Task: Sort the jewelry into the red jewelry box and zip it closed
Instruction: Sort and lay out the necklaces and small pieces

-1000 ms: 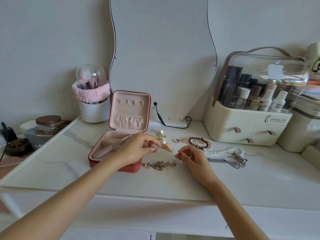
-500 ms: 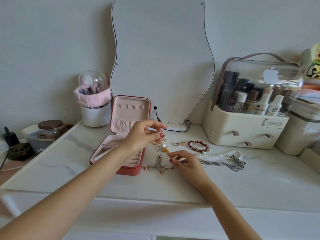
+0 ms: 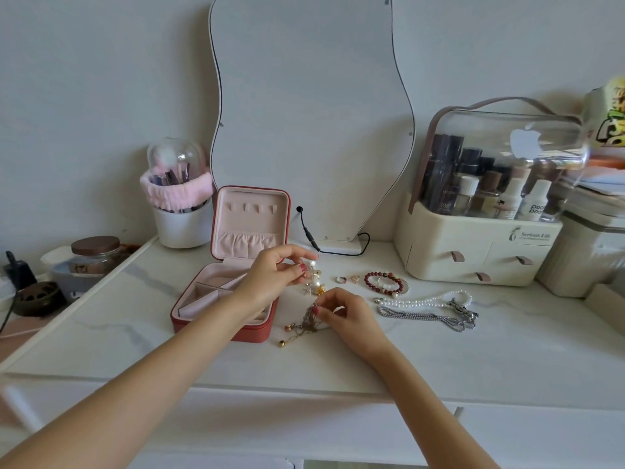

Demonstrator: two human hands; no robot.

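1. Left of centre: the red jewelry box [image 3: 230, 319] sits open on the white tabletop [image 3: 439, 360], its lid upright. The compartments that show look bare. The left forearm crosses its front right corner and hides that part of the tray.

2. Centre: the left hand [image 3: 270, 280] has risen from the tabletop beside the box a second ago and now hovers above the box's right edge. Thumb and fingertips pinch a small pearl-tipped piece [image 3: 311, 264], probably an earring; its exact form is too small to read. This looks like the first piece on its way into the box.

3. Just below it, the earring pile [image 3: 314, 286] lies on the table, its pieces hard to tell apart.

4. Lower centre: the right hand [image 3: 348, 316] has closed in on the tangled chains [image 3: 304, 326]. Its fingers are narrowly curled and pinch the top of the tangle. The palm hides how much is gathered.

5. Right of centre, unsorted: two rings [image 3: 346, 279], a red bead bracelet [image 3: 384, 282], a pearl necklace [image 3: 426, 301] and a silver chain [image 3: 422, 318].

6. The zip cannot be seen, and zipping is a long way off.
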